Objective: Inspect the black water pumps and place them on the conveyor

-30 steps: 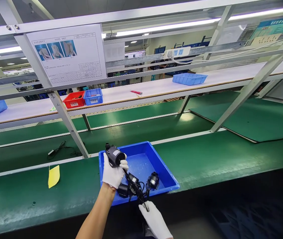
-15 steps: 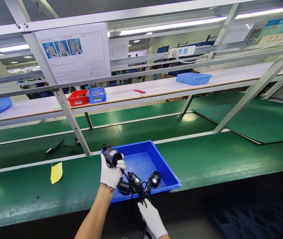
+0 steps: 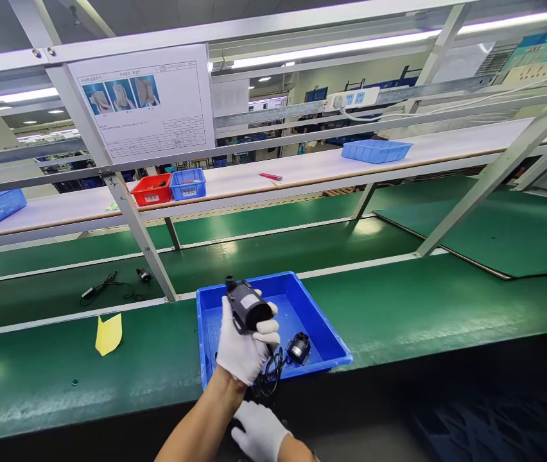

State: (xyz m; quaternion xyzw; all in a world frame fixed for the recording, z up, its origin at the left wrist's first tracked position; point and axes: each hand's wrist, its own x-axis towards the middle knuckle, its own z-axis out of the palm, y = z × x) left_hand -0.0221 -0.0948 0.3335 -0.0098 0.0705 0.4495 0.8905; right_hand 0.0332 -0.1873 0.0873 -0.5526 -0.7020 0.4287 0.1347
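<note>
My left hand (image 3: 249, 346), in a white glove, is closed around a black pump (image 3: 249, 305) with a pale label, held above the blue tray (image 3: 321, 321). A short spout on the pump points up and away from me. Below the tray's near edge is my gloved right hand (image 3: 261, 430), its fingers curled and the thumb apart from them; whatever lies between is lost against the dark background. Another black pump (image 3: 299, 347) rests in the tray's right part, beside coiled black cable (image 3: 273, 371). My left hand and forearm cover the tray's near left part.
A yellow paper (image 3: 108, 335) lies on the green bench (image 3: 399, 314) at left. Behind the metal post (image 3: 143, 240), a small black pump (image 3: 143, 275) with cable sits on a green surface. The shelf bears a red bin (image 3: 152, 189), blue bins (image 3: 187, 185) and a red pen-like object (image 3: 270, 176).
My left hand has brought its pump to the right and nearer, over the tray. My right hand has moved left and down, away from the cables. The pump behind the post has shifted slightly left.
</note>
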